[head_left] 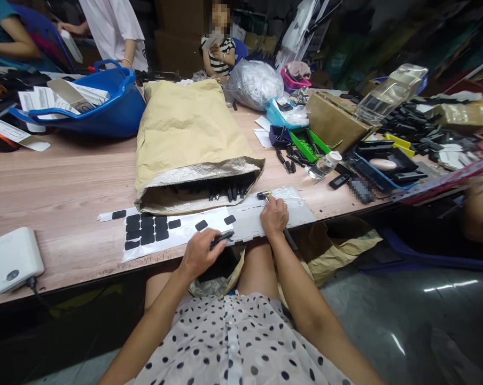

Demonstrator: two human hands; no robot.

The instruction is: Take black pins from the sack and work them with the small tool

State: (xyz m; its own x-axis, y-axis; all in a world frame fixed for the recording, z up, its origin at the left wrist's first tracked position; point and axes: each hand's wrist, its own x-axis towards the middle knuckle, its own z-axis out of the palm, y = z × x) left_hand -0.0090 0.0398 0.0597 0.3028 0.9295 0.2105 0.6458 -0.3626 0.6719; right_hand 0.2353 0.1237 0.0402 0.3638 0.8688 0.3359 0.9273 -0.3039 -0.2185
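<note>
My left hand [201, 252] is closed around a slim black piece [222, 239], its exact kind unclear, at the table's front edge. To the right, my right hand [274, 215] grips a small hammer-like tool [264, 194]; its head shows above the fist and a dark handle comes out below. Under this hand lies a grey-white board [293, 206]. A white sheet [153, 248] with several black rounded patches [147, 230] is left of the board. Just behind, a tan sack [189, 125] lies with its mouth toward me, black pieces inside.
At left stand a white box with a cable [15, 259] and a blue basket [121, 107] of white cartons. A bottle [324, 166], green tray [309, 144] and dark bin [380, 171] crowd the right. Other people sit and stand across the table.
</note>
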